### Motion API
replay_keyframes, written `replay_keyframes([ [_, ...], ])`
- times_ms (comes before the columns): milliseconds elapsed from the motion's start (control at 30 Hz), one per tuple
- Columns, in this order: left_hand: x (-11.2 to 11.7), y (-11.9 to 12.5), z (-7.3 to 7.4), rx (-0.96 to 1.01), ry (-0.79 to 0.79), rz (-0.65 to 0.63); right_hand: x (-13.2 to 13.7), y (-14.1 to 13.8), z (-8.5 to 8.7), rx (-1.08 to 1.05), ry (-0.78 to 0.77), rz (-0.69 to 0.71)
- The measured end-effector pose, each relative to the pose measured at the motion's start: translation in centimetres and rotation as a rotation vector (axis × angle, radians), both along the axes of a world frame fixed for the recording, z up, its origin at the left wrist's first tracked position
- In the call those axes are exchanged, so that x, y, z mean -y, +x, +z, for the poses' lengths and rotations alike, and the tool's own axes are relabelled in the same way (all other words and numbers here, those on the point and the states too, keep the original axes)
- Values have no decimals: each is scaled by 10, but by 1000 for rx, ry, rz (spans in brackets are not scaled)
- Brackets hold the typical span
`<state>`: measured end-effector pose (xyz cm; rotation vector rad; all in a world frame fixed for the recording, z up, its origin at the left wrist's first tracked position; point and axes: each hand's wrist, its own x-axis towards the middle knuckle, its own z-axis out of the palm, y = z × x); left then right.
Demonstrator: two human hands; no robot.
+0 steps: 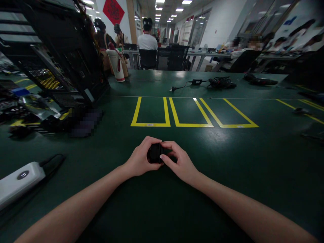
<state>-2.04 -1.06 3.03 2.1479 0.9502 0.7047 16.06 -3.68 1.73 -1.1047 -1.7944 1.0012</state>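
Note:
A small black object (155,153) sits between both my hands on the green table (227,162), near the front middle. My left hand (140,158) curls round its left side, fingers closed over the top. On the other side my right hand (179,161) pinches it with thumb and fingers. Most of the object is covered, so I cannot make out what it is.
Three yellow taped boxes (192,114) lie just beyond my hands. A black cable with a plug (212,82) is farther back, a black open case (63,57) at the far left, a white device (20,180) at the near left. People sit at desks behind.

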Motion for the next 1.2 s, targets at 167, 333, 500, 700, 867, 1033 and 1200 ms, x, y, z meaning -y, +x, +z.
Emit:
replay_keyframes([
  [167, 0, 0, 0, -6, -1, -2, 2, 0, 2, -9, 54, 29],
  [333, 1, 0, 2, -6, 6, -11, 0, 0, 1, -39, 42, 14],
  [500, 0, 0, 2, -3, 16, 0, -3, 0, -1, -87, -95, -8],
  [700, 0, 0, 2, 6, -19, 7, -1, 0, 4, -39, -177, 7],
  [867, 0, 0, 2, 14, -35, -4, 2, -1, 4, -30, -57, 21],
  [1033, 0, 0, 2, 18, -1, 1, 1, -1, -2, -94, 5, 10],
  [1200, 0, 0, 1, 6, 6, 5, -3, -1, -3, -145, -105, -10],
])
